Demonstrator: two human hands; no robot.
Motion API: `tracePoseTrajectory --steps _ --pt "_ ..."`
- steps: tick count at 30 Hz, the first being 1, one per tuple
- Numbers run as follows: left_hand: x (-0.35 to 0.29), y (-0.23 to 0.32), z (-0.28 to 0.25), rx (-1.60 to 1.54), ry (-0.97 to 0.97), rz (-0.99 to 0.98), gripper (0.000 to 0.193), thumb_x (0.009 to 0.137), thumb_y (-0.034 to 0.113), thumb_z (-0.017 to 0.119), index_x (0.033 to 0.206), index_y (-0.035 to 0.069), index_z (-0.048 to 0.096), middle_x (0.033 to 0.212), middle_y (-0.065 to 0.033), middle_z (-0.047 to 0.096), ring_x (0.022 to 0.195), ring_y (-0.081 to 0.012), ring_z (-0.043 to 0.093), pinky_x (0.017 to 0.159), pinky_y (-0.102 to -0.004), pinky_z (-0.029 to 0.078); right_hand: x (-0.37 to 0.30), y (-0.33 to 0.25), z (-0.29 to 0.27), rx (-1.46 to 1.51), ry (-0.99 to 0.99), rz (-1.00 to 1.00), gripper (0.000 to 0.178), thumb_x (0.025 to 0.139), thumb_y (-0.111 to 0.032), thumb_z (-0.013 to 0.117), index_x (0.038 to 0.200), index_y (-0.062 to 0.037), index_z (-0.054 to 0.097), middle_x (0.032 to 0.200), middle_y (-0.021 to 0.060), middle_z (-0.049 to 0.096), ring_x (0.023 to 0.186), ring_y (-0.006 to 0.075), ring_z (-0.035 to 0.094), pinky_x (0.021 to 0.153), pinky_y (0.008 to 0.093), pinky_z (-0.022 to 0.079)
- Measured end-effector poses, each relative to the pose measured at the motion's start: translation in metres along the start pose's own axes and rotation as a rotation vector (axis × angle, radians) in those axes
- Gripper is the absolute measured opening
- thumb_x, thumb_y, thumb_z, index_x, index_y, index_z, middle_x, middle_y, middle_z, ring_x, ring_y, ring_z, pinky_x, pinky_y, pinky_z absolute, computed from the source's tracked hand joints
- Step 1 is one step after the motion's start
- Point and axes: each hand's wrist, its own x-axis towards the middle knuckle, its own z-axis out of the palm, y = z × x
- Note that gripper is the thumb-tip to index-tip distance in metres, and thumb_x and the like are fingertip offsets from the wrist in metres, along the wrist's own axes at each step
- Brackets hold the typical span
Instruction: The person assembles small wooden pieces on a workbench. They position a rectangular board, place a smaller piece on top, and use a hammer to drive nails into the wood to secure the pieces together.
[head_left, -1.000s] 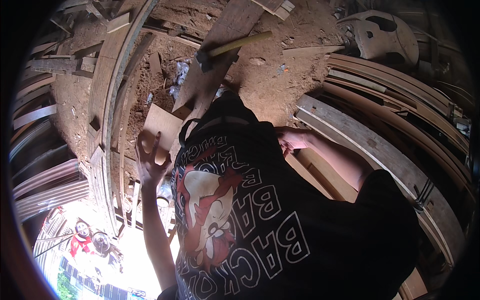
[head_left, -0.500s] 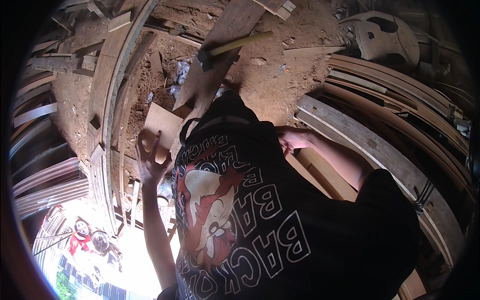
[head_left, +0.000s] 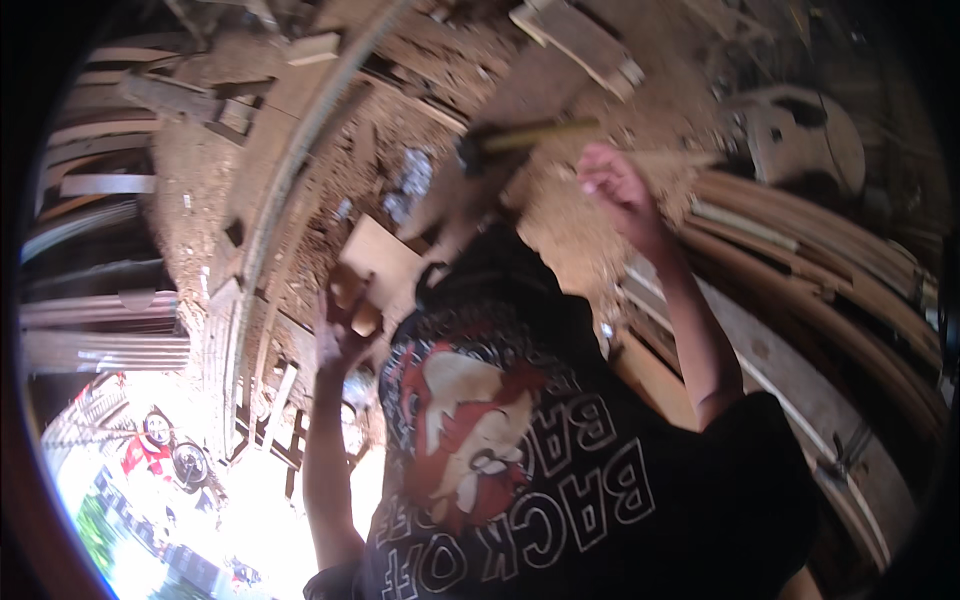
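Observation:
My left hand point(head_left: 345, 325) grips the near end of a short, pale wooden board point(head_left: 382, 258), fingers and thumb about its edges. The board lies against a long dark plank point(head_left: 450, 205). My right hand point(head_left: 615, 185) is raised over the dirt floor, its fingers partly curled but smeared by motion; whether anything small is in them I cannot make out. Just beyond it a hammer point(head_left: 530, 135) rests on the plank, its yellowish handle pointing right and its dark head to the left. Hand and handle look apart.
Long boards point(head_left: 820, 250) are stacked at the right, beside a thick grey beam point(head_left: 770, 370). A curved-looking long timber point(head_left: 275, 200) runs along the left. Crumpled clear plastic point(head_left: 408, 180) and wood scraps litter the dirt. A pale panel with cutouts point(head_left: 800, 140) stands far right.
My right hand has left my waist and moved up and forward near the hammer. My left hand stays on the board. The whole view has shifted, so things appear farther right.

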Motion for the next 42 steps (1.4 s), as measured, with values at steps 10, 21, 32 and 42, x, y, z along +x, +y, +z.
tracePoseTrajectory --steps 10,21,32,42 --pt "0.009 0.001 -0.009 -0.064 -0.017 -0.003 0.088 0.073 0.038 0.091 0.154 0.040 0.059 0.164 -0.0253 0.036 0.149 -0.0451 0.040 0.122 -0.0572 0.038 0.027 -0.346 0.097 -0.657 -0.729 -1.408 0.092 0.086 -0.014 0.080 0.165 -0.0040 0.032 0.151 0.0209 0.055 0.135 0.0343 0.059 0.117 0.0484 0.044" --pt "-0.016 0.004 -0.003 -0.101 0.081 -0.072 0.087 0.077 0.044 0.083 0.158 0.045 0.053 0.164 -0.0276 0.036 0.147 -0.0474 0.041 0.122 -0.0591 0.037 -0.007 -0.377 0.125 -1.032 -0.743 -1.525 0.088 0.089 -0.021 0.079 0.164 -0.0060 0.036 0.151 0.0186 0.056 0.135 0.0321 0.059 0.117 0.0475 0.044" --pt "-0.018 0.003 0.009 -0.045 0.107 -0.123 0.085 0.074 0.045 0.085 0.155 0.043 0.058 0.164 -0.0284 0.037 0.146 -0.0464 0.041 0.121 -0.0561 0.037 -0.015 -0.383 0.138 -1.096 -0.726 -1.542 0.083 0.091 -0.028 0.078 0.163 -0.0079 0.040 0.150 0.0163 0.058 0.135 0.0299 0.060 0.117 0.0465 0.044" --pt "-0.021 -0.004 0.000 -0.131 0.136 -0.062 0.090 0.074 0.044 0.086 0.158 0.044 0.053 0.162 -0.0230 0.041 0.142 -0.0442 0.045 0.120 -0.0558 0.038 0.006 -0.402 0.178 -1.091 -0.755 -1.523 0.080 0.094 -0.035 0.077 0.162 -0.0097 0.044 0.150 0.0143 0.059 0.135 0.0279 0.060 0.117 0.0457 0.044"
